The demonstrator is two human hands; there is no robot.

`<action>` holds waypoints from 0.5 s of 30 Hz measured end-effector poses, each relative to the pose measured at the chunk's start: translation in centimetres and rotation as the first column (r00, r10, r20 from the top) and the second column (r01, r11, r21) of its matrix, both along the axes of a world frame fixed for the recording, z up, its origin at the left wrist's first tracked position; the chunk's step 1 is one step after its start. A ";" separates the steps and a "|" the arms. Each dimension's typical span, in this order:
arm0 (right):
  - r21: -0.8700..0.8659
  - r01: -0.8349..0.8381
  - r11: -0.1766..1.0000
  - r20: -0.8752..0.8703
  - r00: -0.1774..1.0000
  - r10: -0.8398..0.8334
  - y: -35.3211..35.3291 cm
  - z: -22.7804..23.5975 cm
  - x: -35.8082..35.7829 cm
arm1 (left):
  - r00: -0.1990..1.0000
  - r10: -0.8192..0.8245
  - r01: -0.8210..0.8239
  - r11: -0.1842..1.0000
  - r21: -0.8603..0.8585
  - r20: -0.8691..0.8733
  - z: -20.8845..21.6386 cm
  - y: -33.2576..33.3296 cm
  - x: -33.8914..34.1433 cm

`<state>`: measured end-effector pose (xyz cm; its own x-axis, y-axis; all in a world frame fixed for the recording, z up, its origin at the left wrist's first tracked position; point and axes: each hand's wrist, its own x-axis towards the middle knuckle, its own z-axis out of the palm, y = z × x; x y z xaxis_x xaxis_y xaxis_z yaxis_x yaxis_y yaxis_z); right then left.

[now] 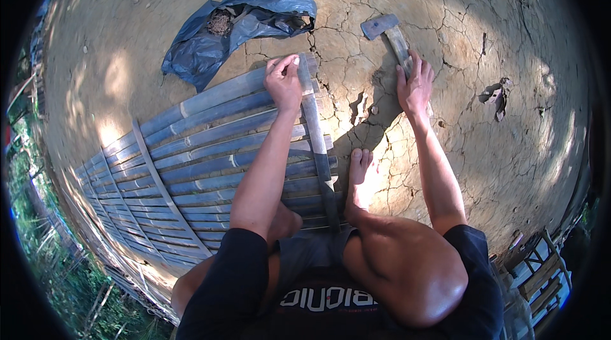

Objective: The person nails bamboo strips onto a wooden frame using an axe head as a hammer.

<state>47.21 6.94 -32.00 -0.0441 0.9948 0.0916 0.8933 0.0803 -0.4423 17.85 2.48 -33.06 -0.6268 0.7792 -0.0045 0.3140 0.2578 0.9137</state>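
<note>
head view shows the left hand [284, 83], fingers pressed together at the end of a strip [316, 127] across the bamboo mat [210, 133], pinching what i cannot tell, and the right hand [417, 87], fingers curled round a hammer [396, 41] right of the mat, maybe to keep it steady.

Cracked, dry earth [503, 149] spreads wide — dappled with patches of sunlight [118, 79] — and green foliage [57, 276] crowds the lower left edge.

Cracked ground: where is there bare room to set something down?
Bare soil lies at right, between the hammer, the right hand and the dry leaf. It is crowded at left: bamboo slats, left hand, dark plastic bag.
</note>
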 end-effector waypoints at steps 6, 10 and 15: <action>-0.027 -0.004 1.000 0.000 1.000 0.004 0.1 0.2 0.1 | 0.999 0.000 0.000 1.000 -0.009 -0.035 0.3 0.0 0.2; -0.072 -0.066 0.995 -0.090 0.994 0.060 0.0 1.4 -0.1 | 0.993 -0.022 0.026 0.999 0.034 -0.112 0.3 0.0 0.6; -0.449 -0.282 0.848 -0.447 0.893 0.060 -1.9 9.6 -4.9 | 0.997 0.004 0.001 0.998 0.059 -0.078 0.1 -0.2 0.6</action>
